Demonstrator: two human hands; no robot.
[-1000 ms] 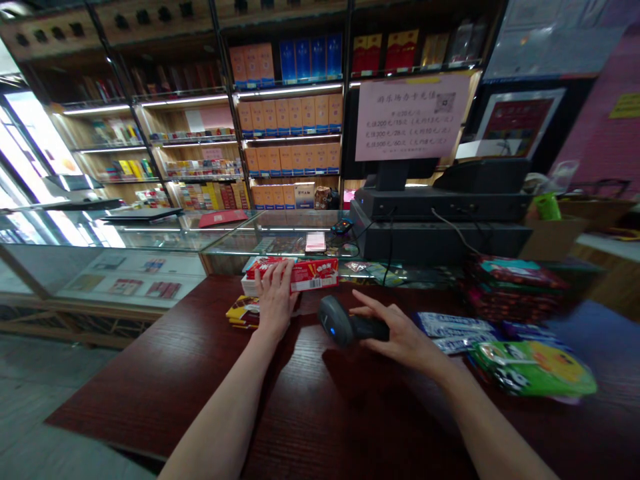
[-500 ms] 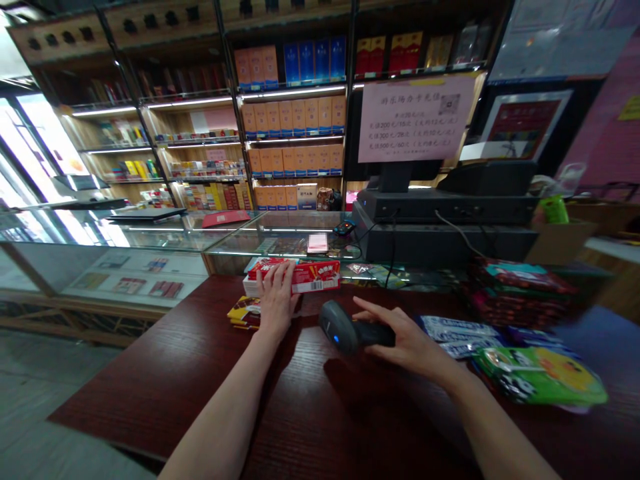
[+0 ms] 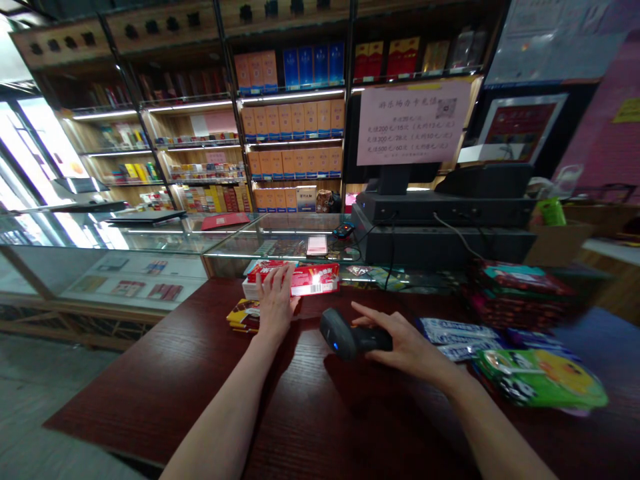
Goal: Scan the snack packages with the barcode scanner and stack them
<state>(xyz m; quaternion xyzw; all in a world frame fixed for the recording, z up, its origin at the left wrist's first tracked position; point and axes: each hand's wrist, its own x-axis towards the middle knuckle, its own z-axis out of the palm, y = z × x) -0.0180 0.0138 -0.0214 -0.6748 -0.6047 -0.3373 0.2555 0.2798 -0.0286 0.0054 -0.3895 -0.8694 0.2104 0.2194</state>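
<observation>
My right hand (image 3: 407,343) is wrapped round the grip of a dark barcode scanner (image 3: 337,333), its index finger stretched forward. A small blue light glows on the scanner, whose head points left and away from me. Bent over a red snack box (image 3: 315,279) are the fingers of my left hand (image 3: 275,297); a barcode shows on the box's near side, which is brightly lit. Behind and left of that hand, another red and white box (image 3: 253,283) is partly hidden. Yellow snack packets (image 3: 243,315) lie beside my left wrist on the dark wooden counter (image 3: 165,373).
To the right lie blue and white packets (image 3: 457,333), a green pack (image 3: 543,379) and stacked dark red packs (image 3: 520,293). A glass display case (image 3: 280,233) and a black cash register (image 3: 445,227) with a paper sign (image 3: 410,123) stand behind the counter's far edge.
The red box's barcode side has become brightly lit and tilts slightly more towards the scanner. Both hands keep nearly the same place and hold.
</observation>
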